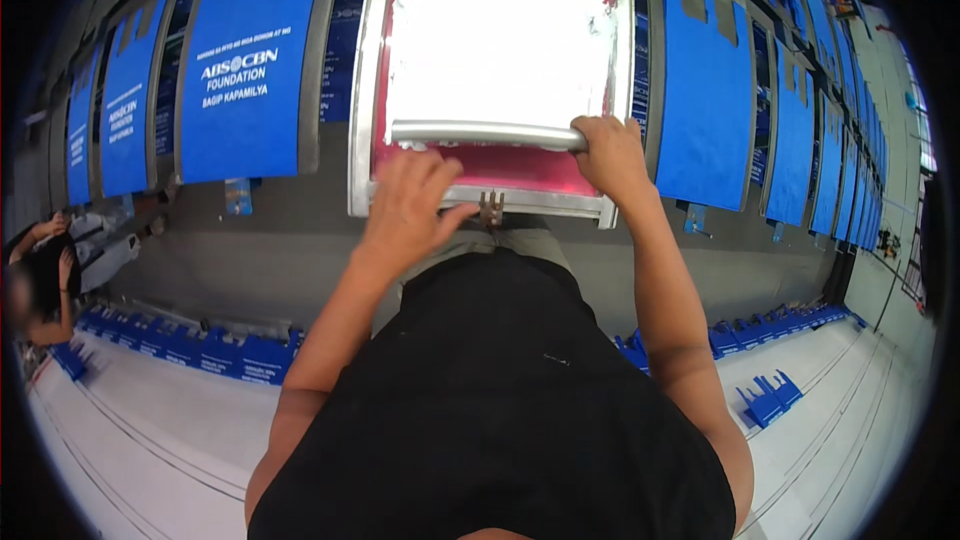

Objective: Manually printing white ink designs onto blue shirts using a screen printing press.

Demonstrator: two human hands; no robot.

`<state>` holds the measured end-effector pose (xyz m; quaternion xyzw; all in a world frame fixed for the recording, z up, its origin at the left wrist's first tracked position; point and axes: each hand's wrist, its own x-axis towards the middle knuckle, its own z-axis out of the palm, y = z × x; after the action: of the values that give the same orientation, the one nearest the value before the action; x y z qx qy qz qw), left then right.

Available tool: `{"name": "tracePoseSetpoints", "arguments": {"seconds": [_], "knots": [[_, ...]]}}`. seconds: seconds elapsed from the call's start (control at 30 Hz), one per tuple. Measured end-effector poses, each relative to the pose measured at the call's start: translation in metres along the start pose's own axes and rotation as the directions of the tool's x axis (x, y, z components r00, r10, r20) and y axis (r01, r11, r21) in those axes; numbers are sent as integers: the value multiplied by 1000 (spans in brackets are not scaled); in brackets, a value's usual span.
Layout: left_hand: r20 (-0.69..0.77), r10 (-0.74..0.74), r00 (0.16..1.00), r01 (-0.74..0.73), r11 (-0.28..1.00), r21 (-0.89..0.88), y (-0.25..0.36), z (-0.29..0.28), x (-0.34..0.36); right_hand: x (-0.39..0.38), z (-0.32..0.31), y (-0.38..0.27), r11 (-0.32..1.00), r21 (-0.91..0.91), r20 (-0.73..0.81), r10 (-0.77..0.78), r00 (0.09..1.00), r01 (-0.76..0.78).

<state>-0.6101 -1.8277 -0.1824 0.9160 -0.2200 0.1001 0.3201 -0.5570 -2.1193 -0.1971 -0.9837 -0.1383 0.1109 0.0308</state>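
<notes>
A screen printing frame (623, 70) with metal edges and red mesh stands in front of me. White ink (500, 45) covers most of its mesh. Across the near edge of the ink lies a squeegee (480, 131) with a silvery bar handle. My right hand (610, 155) is wrapped round the squeegee's right end. Just below its left end is my left hand (408, 205), fingers stretched and thumb apart, holding nothing. A small metal clamp (491, 208) sits at the middle of the frame's near edge. The squeegee's blade is hidden under the handle.
Blue printed bag panels (240, 70) lie on boards to the left, and plain-looking blue panels (705, 90) line the right. More blue pieces (200, 350) hang along a row behind me. Another person (45, 280) is at the far left. A blue cut piece (770, 398) lies at the lower right.
</notes>
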Motion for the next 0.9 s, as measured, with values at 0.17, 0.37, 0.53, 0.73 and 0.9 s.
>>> {"name": "tracePoseSetpoints", "arguments": {"seconds": [0.17,0.37,0.53,0.73,0.9], "knots": [[285,-26,958,-51,964,260,-66,6,52,0,5,3,995,92,131,19,991,-31],[375,-109,921,50,985,165,-97,12,146,75,-34,45,986,163,81,22,996,-36],[158,-68,985,28,969,246,-155,62,183,162,-16,64,999,-20,-143,-52,988,50],[231,-125,965,63,964,259,-122,70,111,97,37,43,996,-3,-96,-88,991,88],[396,-188,899,107,970,218,-63,11,45,6,-16,10,969,231,-21,-88,996,90]]}}
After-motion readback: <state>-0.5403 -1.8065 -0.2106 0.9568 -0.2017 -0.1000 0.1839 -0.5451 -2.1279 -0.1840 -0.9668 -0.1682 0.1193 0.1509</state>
